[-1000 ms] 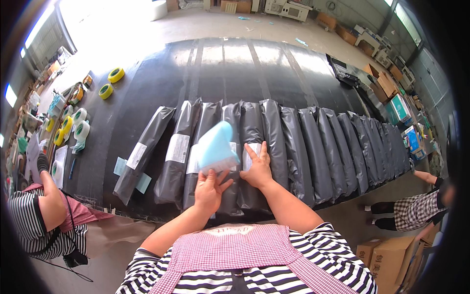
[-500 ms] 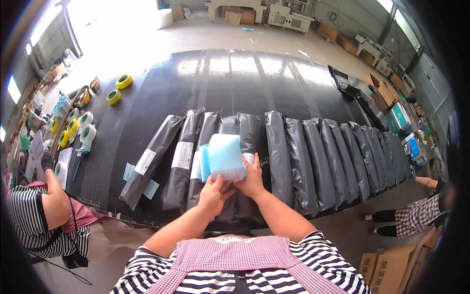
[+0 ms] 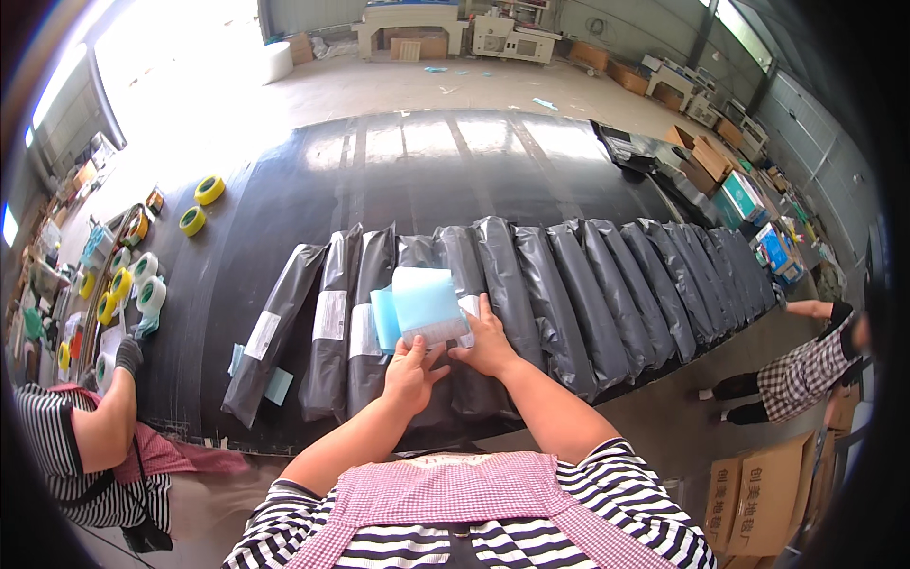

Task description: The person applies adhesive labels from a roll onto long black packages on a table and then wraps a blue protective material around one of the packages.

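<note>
In front of me I hold a folded strip of light blue label paper over the row of dark grey plastic-wrapped packages. My left hand pinches its lower edge between thumb and fingers. My right hand is closed at its lower right corner, the thumb pointing up beside it and the fingers partly hidden. White labels are stuck on the packages at left, such as the white label on the leftmost one. Loose blue paper pieces lie by that package.
The packages lie side by side on a long black table. Rolls of tape stand at the left. A co-worker's gloved hand is there; another person stands at the right. Cartons are at lower right.
My view has shifted a little to the right. The blue label paper is slightly lower over the packages, still in my hands. The co-worker's gloved hand at left has moved toward the tape rolls.
</note>
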A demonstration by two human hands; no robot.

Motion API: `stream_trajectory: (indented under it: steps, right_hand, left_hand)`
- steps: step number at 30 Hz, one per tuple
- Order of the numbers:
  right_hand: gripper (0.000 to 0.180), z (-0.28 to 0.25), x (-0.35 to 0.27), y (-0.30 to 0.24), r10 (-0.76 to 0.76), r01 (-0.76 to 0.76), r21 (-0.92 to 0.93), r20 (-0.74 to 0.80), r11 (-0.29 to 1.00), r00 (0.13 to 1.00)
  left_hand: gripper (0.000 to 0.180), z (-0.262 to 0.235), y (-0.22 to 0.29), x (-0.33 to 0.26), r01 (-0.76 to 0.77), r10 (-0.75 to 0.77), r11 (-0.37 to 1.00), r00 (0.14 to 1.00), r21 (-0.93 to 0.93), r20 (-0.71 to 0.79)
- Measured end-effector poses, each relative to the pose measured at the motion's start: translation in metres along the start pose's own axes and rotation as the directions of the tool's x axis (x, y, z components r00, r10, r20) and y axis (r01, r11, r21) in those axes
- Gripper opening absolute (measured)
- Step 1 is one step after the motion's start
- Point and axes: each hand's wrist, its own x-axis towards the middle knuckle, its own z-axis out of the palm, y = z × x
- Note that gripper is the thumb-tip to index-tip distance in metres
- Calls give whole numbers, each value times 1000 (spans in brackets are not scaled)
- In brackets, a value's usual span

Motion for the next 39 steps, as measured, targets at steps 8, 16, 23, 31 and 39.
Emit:
stream_trajectory:
  steps: [8,16,23,31,39]
  right_hand:
    - [76,-39,-40,53,-7,-28,-299,-115,954,993]
    - [80,-40,-57,30,113,-84,-350,61,933,992]
    - [32,-81,-80,-78,-785,685,-408,-156,604,600]
    - [43,-76,-82,-67,-371,432,311,-237,847,898]
    - [50,-93,-93,-65,-541,537,-100,-287,838,791]
  left_hand:
    - [30,-19,18,2,-57,54,995,998,82,45]
    - [24,-4,34,-18,-89,87,970,996,226,17]
    - [32,9,33,-33,-119,90,982,978,150,186]
    - [29,19,46,-61,-322,15,789,862,524,507]
    - [17,41,40,-69,-232,11,770,936,594,351]
